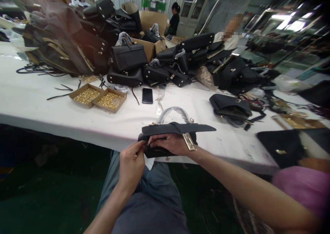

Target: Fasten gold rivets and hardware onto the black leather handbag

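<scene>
A black handbag (157,152) rests at the table's front edge before my lap, its flap (177,128) raised. A clear-wrapped handle (173,110) arches above the flap, and a gold-coloured metal plate (189,141) hangs on a strap at the right. My left hand (132,161) is closed, thumb and fingers pinching the bag's left end. Whether a small part sits between those fingers I cannot make out. My right hand (170,143) reaches under the flap and grips the bag near the same end, its fingertips close to the left ones.
Two cardboard trays (117,107) of small gold-coloured metal pieces stand left of a phone (147,95). Black bags (129,56) are piled along the back. Another black bag (229,106) lies to the right. A pink sleeve (301,187) shows at the right; other people are farther back.
</scene>
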`<action>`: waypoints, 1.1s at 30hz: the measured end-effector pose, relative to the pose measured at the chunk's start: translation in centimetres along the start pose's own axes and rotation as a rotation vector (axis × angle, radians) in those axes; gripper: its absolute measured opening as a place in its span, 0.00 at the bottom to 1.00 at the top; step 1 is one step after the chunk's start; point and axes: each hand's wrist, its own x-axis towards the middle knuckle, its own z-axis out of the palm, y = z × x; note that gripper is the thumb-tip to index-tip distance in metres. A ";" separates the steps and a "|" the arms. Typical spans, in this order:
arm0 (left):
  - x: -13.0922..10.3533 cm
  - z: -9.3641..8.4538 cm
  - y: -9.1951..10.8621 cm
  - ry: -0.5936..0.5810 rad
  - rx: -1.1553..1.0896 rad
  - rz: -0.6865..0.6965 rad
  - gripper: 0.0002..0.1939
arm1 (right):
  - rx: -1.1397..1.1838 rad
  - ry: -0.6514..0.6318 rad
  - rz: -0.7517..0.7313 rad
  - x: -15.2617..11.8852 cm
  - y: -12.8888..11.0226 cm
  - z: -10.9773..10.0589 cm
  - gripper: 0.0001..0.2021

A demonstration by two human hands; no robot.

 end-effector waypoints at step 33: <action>2.1 0.3 -2.2 -0.210 -0.591 -0.233 0.11 | -0.214 0.182 -0.166 0.1 0.7 0.3 0.04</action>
